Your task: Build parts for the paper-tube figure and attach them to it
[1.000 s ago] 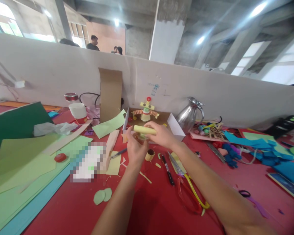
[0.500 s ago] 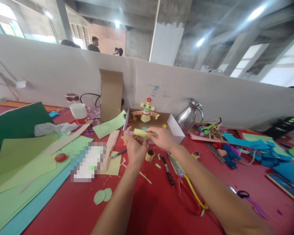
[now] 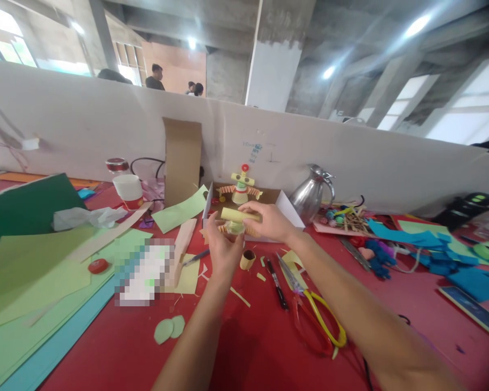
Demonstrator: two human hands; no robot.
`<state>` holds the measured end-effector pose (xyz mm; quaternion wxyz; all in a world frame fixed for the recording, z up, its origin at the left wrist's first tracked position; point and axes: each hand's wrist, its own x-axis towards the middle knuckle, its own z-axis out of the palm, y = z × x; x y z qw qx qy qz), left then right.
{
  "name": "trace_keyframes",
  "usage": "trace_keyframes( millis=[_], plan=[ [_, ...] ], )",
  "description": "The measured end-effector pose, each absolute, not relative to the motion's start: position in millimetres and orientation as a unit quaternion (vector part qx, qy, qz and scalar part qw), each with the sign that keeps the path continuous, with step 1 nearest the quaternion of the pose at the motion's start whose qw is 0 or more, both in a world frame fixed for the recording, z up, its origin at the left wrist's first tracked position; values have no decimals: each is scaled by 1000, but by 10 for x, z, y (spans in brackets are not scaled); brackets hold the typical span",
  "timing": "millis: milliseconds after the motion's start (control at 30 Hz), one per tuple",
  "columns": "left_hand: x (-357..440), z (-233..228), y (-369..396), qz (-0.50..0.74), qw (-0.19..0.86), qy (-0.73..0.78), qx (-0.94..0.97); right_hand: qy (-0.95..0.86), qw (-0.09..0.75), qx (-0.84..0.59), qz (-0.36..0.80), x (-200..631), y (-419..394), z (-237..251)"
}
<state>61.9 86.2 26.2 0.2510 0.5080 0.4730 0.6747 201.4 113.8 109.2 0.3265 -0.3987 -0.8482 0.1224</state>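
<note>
My left hand (image 3: 224, 250) is closed around a small paper figure (image 3: 234, 228), pale green and yellow with orange parts at its sides. A yellow paper roll (image 3: 233, 215) lies crosswise on top of this figure. The fingers of my right hand (image 3: 272, 221) pinch the roll near its right end. Just behind, a similar finished-looking paper figure (image 3: 241, 193) with a red knob and folded arms stands in a shallow cardboard box (image 3: 290, 209). Below my hands a short yellow paper tube (image 3: 248, 259) stands on the red table (image 3: 252, 347).
Scissors (image 3: 321, 320) with red and yellow handles and a black pen (image 3: 277, 282) lie near my right forearm. Paper sheets (image 3: 44, 260) cover the left side. A steel jug (image 3: 313, 193) stands behind right, near blue paper scraps (image 3: 436, 252). A white cup (image 3: 128, 187) is at back left.
My right hand has shifted a little over the roll, which now shows more of its length across the figure. The camera view has moved slightly.
</note>
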Motion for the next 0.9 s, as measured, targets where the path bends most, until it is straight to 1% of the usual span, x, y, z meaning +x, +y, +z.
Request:
trace_keyframes(
  millis=[167,367,467,600,667,733,767,900],
  plan=[
    [605,287,829,673,227,485,510,-840,343,-400,130,1989,1109,1148],
    [576,337,797,671,229,484,513,-829,383,-375,159,1994,1089,1172],
    [550,379,732,671,238,477,514,-795,437,-386,166,2070,1056,1172],
    [427,453,536,676,232,474,514,-701,551,-440,108,2210,865,1130],
    [312,483,397,692,217,470,504,-657,592,-457,96,2256,676,1072],
    [181,496,247,699,199,484,488,-643,593,-468,126,2260,443,973],
    [119,493,173,688,189,504,487,-648,578,-473,149,2246,324,910],
    [-28,426,-84,593,163,590,523,-672,508,-497,208,2121,-28,624]
  ],
)
